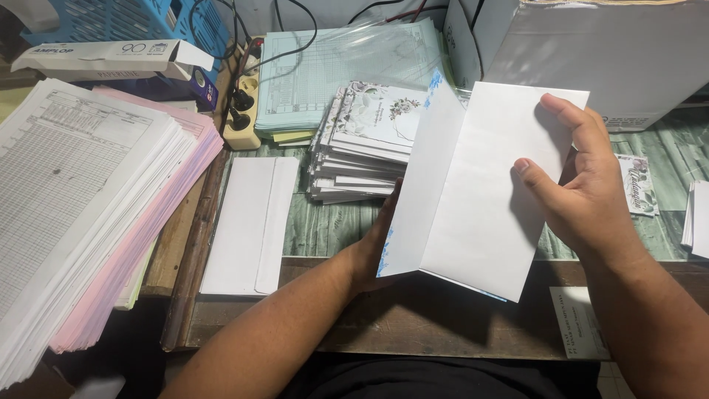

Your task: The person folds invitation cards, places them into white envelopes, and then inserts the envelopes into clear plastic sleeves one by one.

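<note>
Both hands grip 1 white envelope above the desk: the right hand clamps its right edge, the left hand holds its open flap side from behind. A stack of floral cards lies just behind it, and another white envelope lies flat to the left.

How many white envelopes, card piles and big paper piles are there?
White envelopes: 2, one held up by the left hand and right hand, one lying flat
Flowery card piles: 1
Big paper piles: 2, white on pink and pale green
Total: 5
</note>
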